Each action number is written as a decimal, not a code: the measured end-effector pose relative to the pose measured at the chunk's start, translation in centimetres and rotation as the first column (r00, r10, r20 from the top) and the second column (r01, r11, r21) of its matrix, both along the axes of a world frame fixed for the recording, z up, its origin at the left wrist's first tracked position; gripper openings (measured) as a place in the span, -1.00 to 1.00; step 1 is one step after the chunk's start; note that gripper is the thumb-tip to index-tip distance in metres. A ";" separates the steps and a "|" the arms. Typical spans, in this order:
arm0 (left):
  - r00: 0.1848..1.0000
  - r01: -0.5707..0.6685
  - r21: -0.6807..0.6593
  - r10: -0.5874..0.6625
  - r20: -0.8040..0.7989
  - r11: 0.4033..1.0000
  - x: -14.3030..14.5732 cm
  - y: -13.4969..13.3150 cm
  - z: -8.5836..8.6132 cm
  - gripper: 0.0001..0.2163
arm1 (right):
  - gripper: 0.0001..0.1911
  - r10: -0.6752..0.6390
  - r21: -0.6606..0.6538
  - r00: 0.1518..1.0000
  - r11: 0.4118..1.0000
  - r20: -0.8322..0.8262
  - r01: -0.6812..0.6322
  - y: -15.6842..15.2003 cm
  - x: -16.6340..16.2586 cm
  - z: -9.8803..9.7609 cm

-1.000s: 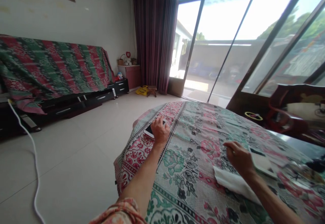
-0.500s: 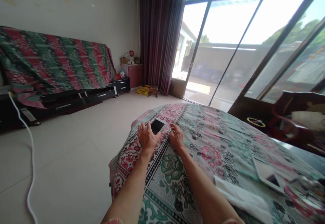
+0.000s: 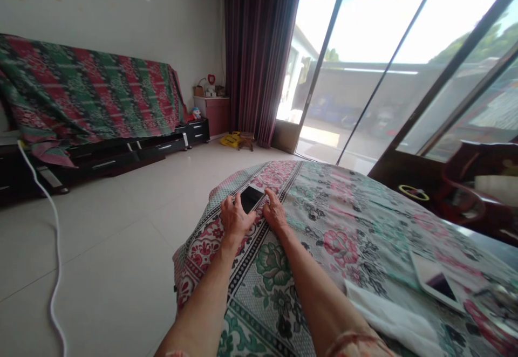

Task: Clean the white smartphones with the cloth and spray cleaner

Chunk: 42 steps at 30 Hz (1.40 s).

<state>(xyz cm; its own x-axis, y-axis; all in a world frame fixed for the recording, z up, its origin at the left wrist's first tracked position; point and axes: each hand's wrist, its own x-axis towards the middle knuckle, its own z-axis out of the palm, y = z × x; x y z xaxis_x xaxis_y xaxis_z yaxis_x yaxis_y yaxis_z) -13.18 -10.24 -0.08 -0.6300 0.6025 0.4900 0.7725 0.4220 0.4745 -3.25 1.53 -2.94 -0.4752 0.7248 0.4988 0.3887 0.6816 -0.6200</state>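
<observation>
A smartphone (image 3: 251,199) with a white rim and a dark screen is over the near left part of the patterned tablecloth (image 3: 340,217). My left hand (image 3: 235,218) grips its left side, thumb along the near edge and fingers at the far left. At the right end of the phone is my right hand (image 3: 275,214), its fingers bent and closed against that edge. Whether the phone rests on the cloth or is lifted slightly, I cannot tell.
To the right on the cloth lie a white tablet (image 3: 435,281) and a folded white cloth (image 3: 396,314). A covered television cabinet (image 3: 162,149) stands along the left wall. A white cable (image 3: 56,249) crosses the floor. Glass doors (image 3: 364,93) are beyond the table.
My right hand has moved left and forward, from beside the phone to its right edge. My left hand keeps its hold on the phone. The view has shifted slightly.
</observation>
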 end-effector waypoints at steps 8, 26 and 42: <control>0.999 0.006 -0.018 -0.005 0.036 1.000 0.1 0.1 0.3 -0.41 | -0.38 0.038 0.038 0.998 0.999 -0.043 -0.036 0.1 0.0 -0.1; 0.995 0.091 0.184 -0.082 -0.058 0.979 0.2 0.3 0.3 -0.45 | -0.48 -0.011 -0.166 0.980 0.986 -0.199 -0.023 0.2 0.6 0.6; 0.844 0.535 0.172 -0.518 -0.134 0.827 4.7 1.8 -0.6 -0.40 | -0.52 -0.233 -0.328 0.966 0.926 -0.109 0.187 0.5 12.0 4.7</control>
